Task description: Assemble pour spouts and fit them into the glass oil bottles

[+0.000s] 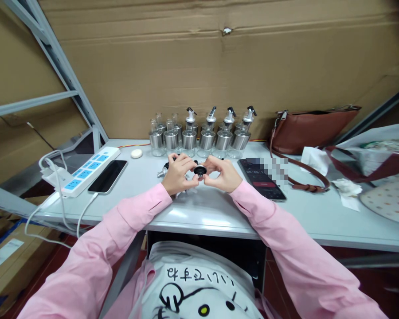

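Between both hands is a small bottle pourer (200,170), its black ribbed stopper turned towards me. My left hand (178,174) pinches it from the left with thumb and fingers. From the other side, the fingertips of my right hand (221,173) are closed on it too. Silver-and-black pourer parts (162,171) lie on the table, partly hidden behind my left hand. Behind my hands stand several glass bottles (189,141) with steel sleeves. Some carry pourers (211,114) with black flip tops; those at the left have bare necks.
To the left are a power strip (83,173) with white cables, a phone (108,177) and a round white object (136,153). A second phone (261,179) lies to the right, near a brown bag (310,130) and its strap. Cardboard (199,66) closes off the back.
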`<state>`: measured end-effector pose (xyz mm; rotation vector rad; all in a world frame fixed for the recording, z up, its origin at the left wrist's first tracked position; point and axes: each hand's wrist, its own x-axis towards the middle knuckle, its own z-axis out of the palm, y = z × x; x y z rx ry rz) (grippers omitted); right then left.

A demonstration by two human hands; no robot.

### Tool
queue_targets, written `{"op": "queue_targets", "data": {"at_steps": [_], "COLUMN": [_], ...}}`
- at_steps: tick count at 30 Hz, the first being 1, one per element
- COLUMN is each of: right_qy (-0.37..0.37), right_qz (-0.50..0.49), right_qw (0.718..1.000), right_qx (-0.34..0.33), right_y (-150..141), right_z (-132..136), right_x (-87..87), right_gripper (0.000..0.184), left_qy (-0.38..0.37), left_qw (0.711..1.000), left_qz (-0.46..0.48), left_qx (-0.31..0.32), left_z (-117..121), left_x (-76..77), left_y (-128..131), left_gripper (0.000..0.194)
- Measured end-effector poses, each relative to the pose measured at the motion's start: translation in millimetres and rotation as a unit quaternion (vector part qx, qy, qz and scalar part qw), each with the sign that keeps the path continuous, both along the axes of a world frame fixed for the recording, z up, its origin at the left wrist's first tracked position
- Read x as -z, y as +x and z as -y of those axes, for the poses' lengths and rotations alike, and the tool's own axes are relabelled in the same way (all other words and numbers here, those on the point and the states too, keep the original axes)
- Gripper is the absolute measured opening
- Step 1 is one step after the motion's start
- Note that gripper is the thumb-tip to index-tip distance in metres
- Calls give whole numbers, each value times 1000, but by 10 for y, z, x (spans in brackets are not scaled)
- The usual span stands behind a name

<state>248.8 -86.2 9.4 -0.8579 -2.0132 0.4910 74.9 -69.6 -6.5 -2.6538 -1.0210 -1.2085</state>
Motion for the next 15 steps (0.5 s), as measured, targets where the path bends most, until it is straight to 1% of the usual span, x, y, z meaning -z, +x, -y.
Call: {"op": "queue_targets", "data": {"at_steps": [4, 8, 11, 15], "right_qy": [-2, -9, -16, -24], "right_qz": [-47, -89, -85, -72], "right_qw": [999, 996, 996, 997], "right_qx": [-1, -8, -6, 0], "right_y": [-3, -7, 2, 23], "right_z": [-40, -70, -77, -85], "right_x": [13, 23, 29, 34], "right_gripper": [22, 25, 27, 27], "left_qy": [0, -9, -9, -1], "left_qw": [999, 995, 993, 991], "left_qz": [42, 79, 77, 68], "left_qx": [5, 59, 92, 118], "left_z": [-19, -26, -35, -40], "left_x": [41, 54, 52, 36], "left_y": [-5, -11, -27, -52], "left_gripper": [17, 26, 29, 31]}}
